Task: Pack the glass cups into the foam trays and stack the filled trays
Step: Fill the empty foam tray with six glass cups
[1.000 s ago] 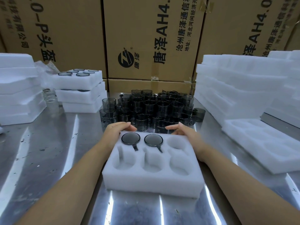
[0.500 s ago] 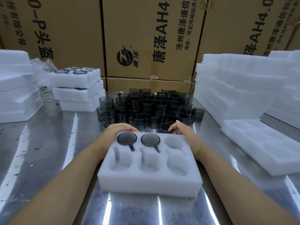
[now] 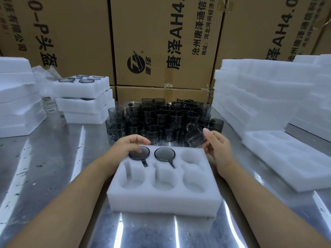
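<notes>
Head | right hand (image 3: pixel 219 149) grips tilted cup (image 3: pixel 194 137) | left hand (image 3: pixel 129 144) over tray (image 3: pixel 161 199)

Single head-worn view, looking forward and down, close over table (image 3: pixel 53 158)

Four pockets of the foam tray (image 3: pixel 164 199) stand open; the back left and middle ones are plugged by seated cups (image 3: pixel 164 154). The left hand (image 3: pixel 129 145) and the right hand (image 3: pixel 217 149), gripping a tilted cup (image 3: pixel 194 136), crowd the tray's back edge before the packed cluster of cups (image 3: pixel 161 120). Bare tabletop (image 3: pixel 59 158) runs wide on the left; on the right a narrow strip separates an empty tray (image 3: pixel 286 158). Boxes (image 3: pixel 161 42) wall the back.
</notes>
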